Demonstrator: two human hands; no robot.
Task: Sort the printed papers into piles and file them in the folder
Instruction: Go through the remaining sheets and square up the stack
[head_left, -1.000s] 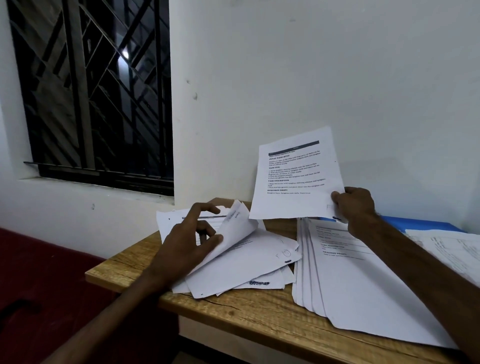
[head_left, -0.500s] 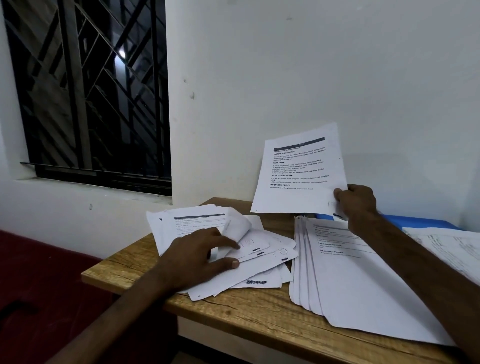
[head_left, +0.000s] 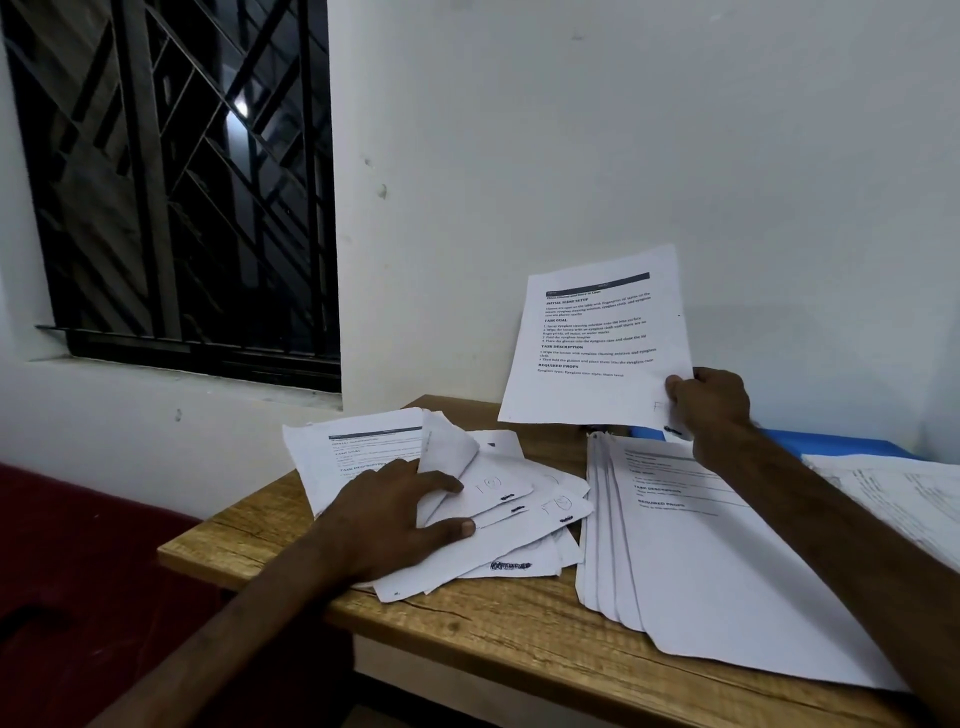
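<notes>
My right hand (head_left: 709, 402) pinches the lower right corner of one printed sheet (head_left: 592, 343) and holds it upright above the table. My left hand (head_left: 395, 514) lies flat with spread fingers on a loose, fanned pile of papers (head_left: 519, 514) at the left of the wooden table (head_left: 498, 634). A neater fanned stack of printed sheets (head_left: 701, 561) lies in the middle, under my right forearm. The blue folder (head_left: 831, 444) shows behind that stack by the wall. More sheets (head_left: 904, 493) lie at the far right.
The table stands against a white wall (head_left: 623, 156). A barred window (head_left: 171, 182) is at the left. A dark red surface (head_left: 78, 571) lies left of the table and lower than it.
My left hand has let down the sheet it was lifting and now lies flat on the left pile. The right hand keeps its sheet held up, almost unmoved.
</notes>
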